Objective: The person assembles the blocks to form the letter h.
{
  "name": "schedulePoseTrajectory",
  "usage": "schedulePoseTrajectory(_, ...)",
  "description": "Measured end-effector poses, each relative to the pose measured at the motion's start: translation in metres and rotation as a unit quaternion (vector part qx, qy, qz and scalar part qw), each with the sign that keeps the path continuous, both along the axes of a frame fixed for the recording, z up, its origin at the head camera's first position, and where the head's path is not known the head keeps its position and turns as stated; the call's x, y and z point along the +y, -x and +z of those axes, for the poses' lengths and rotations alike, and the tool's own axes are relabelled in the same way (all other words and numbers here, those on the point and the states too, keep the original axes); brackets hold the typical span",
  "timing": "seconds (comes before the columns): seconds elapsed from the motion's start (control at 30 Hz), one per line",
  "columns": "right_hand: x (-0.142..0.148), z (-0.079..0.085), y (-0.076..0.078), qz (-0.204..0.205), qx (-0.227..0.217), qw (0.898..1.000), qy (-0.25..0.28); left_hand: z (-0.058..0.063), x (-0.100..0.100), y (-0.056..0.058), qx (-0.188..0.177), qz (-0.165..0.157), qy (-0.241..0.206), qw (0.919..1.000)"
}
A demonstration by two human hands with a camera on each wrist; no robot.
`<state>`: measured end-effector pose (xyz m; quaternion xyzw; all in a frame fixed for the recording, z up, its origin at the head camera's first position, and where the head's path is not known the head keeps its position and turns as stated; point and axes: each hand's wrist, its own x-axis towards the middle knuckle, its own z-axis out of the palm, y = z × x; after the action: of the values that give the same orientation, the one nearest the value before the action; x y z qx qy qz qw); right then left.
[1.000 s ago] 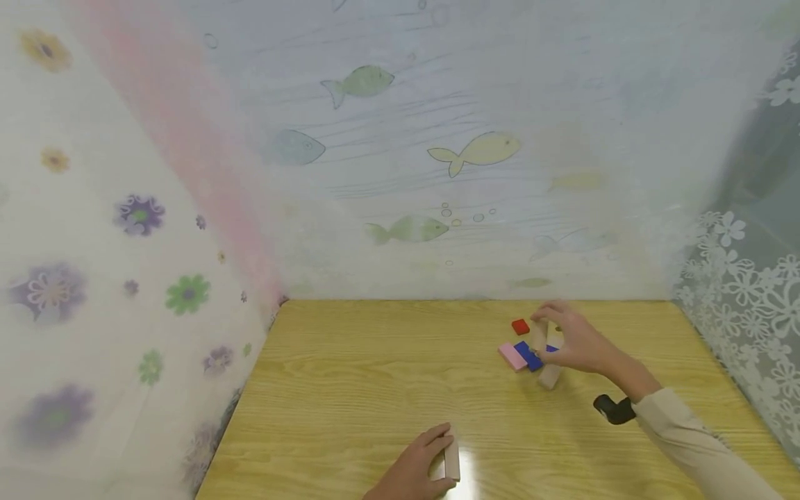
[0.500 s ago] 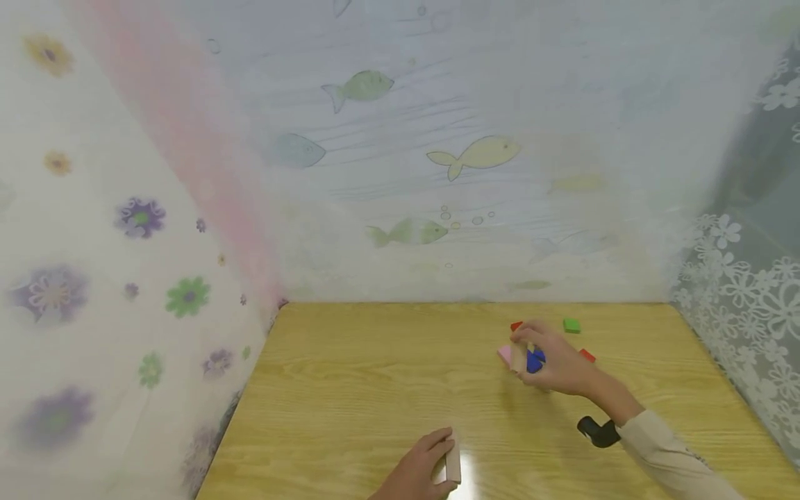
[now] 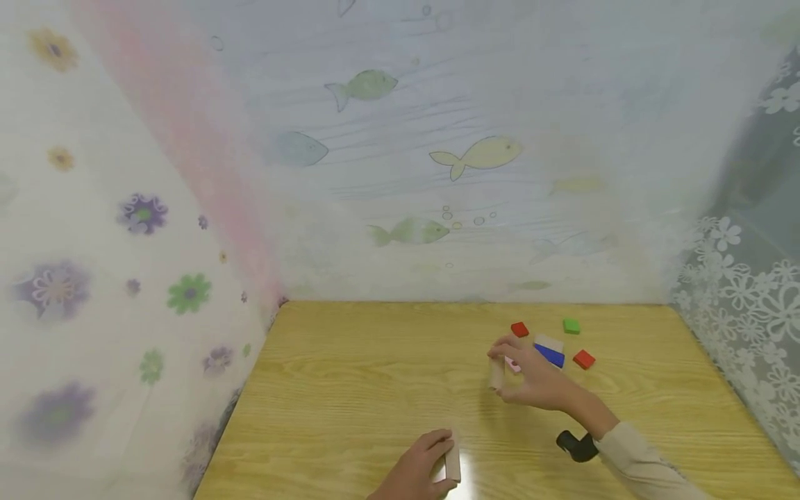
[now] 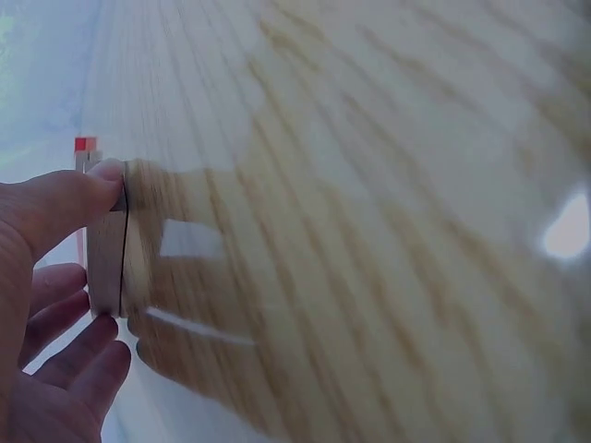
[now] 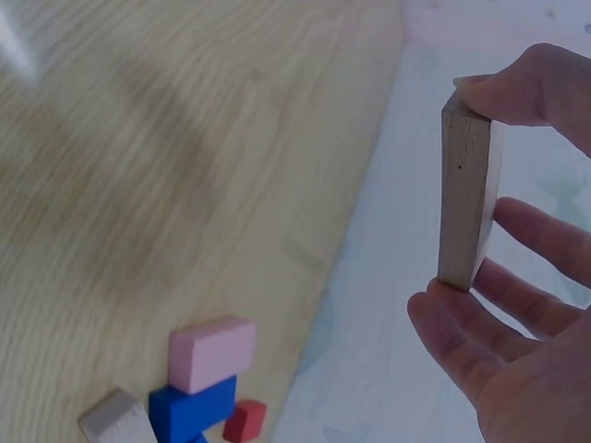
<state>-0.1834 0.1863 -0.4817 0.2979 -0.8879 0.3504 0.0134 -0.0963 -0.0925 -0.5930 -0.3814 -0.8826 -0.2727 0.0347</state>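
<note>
Near the front of the table, my left hand pinches a plain wooden block lengthwise between thumb and fingers. The left wrist view shows this block standing on edge at the glossy tabletop. My right hand holds a second plain wooden block by its two ends. In the right wrist view, thumb and fingertips clasp that block, which appears raised over the table. Just behind the right hand lies a pink block, partly hidden by the fingers.
Right of the right hand lie a blue block, a plain wooden block and a red block. Farther back are another red block and a green block. A fish-patterned curtain borders the table's far edge.
My right hand has carried its wooden block left and toward the front, away from the coloured blocks, uncovering the green and red ones. The left hand stays nearly still with its block.
</note>
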Motion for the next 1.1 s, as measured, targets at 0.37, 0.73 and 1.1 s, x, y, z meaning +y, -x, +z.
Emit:
schedulePoseTrajectory(0.37,-0.023,-0.017,-0.002,0.027,-0.021,0.999,0.001,-0.001,-0.002,0.002,-0.051,0.0,-0.015,0.9986)
schedulePoseTrajectory(0.73,-0.045,-0.036,-0.004,0.059,-0.04,0.997,0.02,-0.004,-0.005,0.003,-0.048,0.002,-0.009,0.9988)
schedulePoseTrajectory(1.1,-0.061,-0.053,0.0,0.077,-0.047,0.996,0.018,-0.003,-0.003,0.002,-0.003,-0.003,-0.028,0.9996)
